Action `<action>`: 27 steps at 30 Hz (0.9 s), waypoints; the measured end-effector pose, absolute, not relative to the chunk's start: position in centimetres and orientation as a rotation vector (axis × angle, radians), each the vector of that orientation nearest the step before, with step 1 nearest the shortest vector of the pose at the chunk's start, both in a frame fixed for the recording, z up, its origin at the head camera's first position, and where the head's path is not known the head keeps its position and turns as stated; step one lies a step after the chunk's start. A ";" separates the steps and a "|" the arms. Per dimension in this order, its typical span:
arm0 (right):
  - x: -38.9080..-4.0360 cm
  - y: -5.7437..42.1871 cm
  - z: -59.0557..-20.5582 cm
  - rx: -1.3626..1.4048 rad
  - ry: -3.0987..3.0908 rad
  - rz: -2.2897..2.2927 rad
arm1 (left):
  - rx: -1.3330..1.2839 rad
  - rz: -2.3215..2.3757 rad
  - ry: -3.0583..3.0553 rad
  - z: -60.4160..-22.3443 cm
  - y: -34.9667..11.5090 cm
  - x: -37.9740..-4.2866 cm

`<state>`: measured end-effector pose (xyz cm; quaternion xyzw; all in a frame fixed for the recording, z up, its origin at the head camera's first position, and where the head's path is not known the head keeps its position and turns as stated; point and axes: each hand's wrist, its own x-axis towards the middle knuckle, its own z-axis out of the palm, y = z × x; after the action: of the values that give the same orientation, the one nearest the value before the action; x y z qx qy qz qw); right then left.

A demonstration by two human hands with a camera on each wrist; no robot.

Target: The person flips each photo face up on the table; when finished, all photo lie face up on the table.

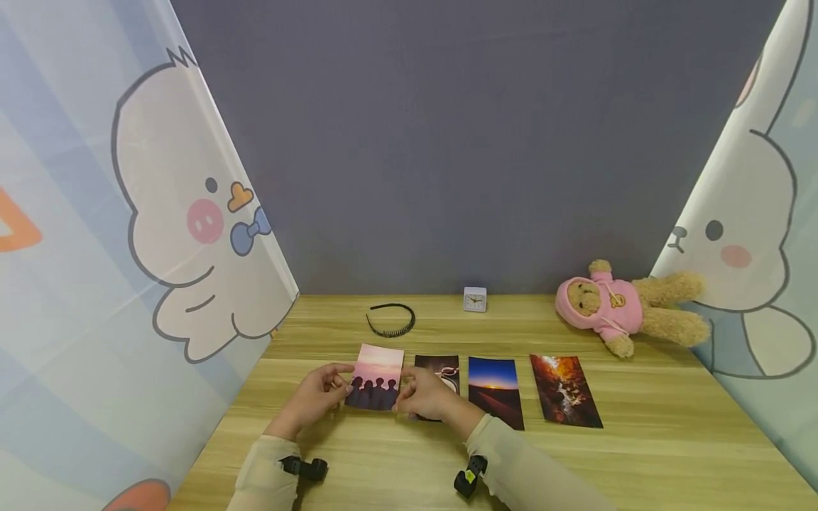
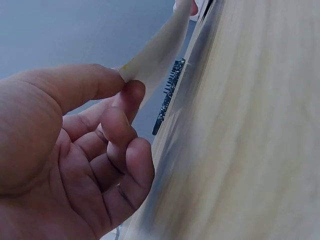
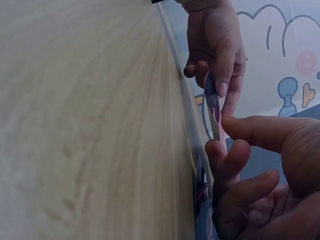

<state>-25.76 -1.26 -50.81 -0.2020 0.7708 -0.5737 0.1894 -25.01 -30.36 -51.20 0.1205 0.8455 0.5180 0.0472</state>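
Note:
Both hands hold a photo card [image 1: 375, 376] with a pink sky and dark silhouetted heads, raised off the table. My left hand [image 1: 316, 397] pinches its left edge between thumb and index finger; in the left wrist view the card's pale back [image 2: 157, 55] shows, slightly bowed. On the opposite edge, my right hand [image 1: 428, 394] pinches with thumb and fingertips, as the right wrist view also shows. Under and behind the right hand lies a dark photo card [image 1: 441, 365] with a pale cup-like shape, partly covered. To its right is a blue sunset photo card [image 1: 495, 387].
A red autumn-stream photo card [image 1: 565, 390] lies at the right end of the row. Behind the cards are a black toothed headband [image 1: 399, 331], a small white clock [image 1: 475, 299] and a teddy bear in a pink hoodie [image 1: 616, 305]. Printed curtains flank the wooden table [image 1: 664, 419].

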 end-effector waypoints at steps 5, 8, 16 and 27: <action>-25.7 -1.2 -50.7 -0.589 2.170 -1.589 | 0.370 1.549 2.592 -51.1 -30.3 -25.0; -25.7 -1.2 -50.7 -0.593 2.191 -1.570 | 0.373 1.515 2.615 -51.1 -30.2 -24.9; -25.7 -1.3 -50.3 -0.633 2.281 -1.441 | 0.363 1.472 2.657 -51.2 -30.1 -24.8; -25.7 -1.4 -50.3 -0.659 2.260 -1.456 | 0.364 1.447 2.682 -51.4 -30.3 -24.8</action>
<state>-25.72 -1.44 -50.33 -0.2339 0.8023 -0.5167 0.1859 -24.78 -30.30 -51.43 0.1185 0.8733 0.4712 0.0361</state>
